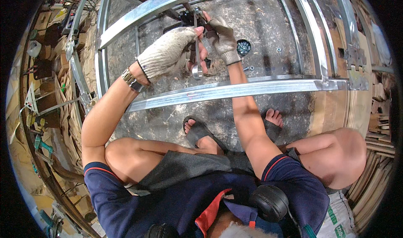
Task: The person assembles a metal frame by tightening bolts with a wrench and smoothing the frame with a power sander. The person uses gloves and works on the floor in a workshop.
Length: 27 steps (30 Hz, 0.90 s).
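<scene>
This workshop has a worn, blotchy floor (163,122), with wood scraps (69,112) heaped along the left and stacked boards (375,166) on the right. Nearest me are the person's dark sandals (200,132), flat on the floor behind the near rail (201,92) of a shiny metal frame (312,28).

Both arms reach over that rail. Beyond it, the gloved left hand (170,51) is curled closed around the shaft of a wrench (197,49), which points away from the person inside the frame. The gloved right hand (222,34) is partly closed at the wrench's far end; I can't tell whether it grips the tool or something behind it.

The wrench looks stiff and moderately heavy, hard to damage, with smooth metal that could slip in a loose glove. The middle of the shaft seems the surest hold.

Right of the hands sits a black dish (244,55) of bolts. Farther off, below the far rail (147,13), is a dark fitting (184,16), too shaded to make out.
</scene>
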Motion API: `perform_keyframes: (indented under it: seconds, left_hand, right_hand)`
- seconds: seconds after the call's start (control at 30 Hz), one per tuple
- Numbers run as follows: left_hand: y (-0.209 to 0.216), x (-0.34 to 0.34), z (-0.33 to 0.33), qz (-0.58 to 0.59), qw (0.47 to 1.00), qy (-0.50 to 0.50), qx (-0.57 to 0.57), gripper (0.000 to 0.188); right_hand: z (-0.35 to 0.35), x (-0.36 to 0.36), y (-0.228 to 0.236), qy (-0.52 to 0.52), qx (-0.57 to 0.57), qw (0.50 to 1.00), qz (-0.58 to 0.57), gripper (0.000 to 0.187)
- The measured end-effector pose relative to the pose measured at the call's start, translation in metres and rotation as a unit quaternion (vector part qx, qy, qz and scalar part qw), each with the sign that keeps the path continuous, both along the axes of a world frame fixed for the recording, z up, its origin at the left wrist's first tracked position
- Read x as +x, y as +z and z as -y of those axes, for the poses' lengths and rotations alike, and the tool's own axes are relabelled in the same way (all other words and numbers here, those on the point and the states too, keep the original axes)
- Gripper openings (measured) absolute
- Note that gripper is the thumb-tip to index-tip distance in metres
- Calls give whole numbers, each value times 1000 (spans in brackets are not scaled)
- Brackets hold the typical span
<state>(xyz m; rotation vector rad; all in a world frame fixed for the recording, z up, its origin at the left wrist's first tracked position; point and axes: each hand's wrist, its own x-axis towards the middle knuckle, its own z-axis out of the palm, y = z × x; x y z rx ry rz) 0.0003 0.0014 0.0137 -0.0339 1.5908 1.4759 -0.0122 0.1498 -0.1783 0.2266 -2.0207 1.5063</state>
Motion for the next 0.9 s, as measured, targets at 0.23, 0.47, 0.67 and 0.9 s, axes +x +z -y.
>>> perform_keyframes:
  seconds: [0.23,0.47,0.67,0.9]
  left_hand:
    - [20,6,-15,116,988,96,36,25]
    - [17,33,-37,108,966,233,-22,18]
    - [10,35,-53,18,965,218,-141,29]
    - [-1,37,-59,-95,946,180,-252,32]
  right_hand:
    - [0,2,-11,10,-73,984,161,21]
    - [-5,3,-28,27,-4,976,218,52]
    - [8,6,-37,-4,-40,984,172,54]
    - [31,32,-23,-69,-45,945,318,65]
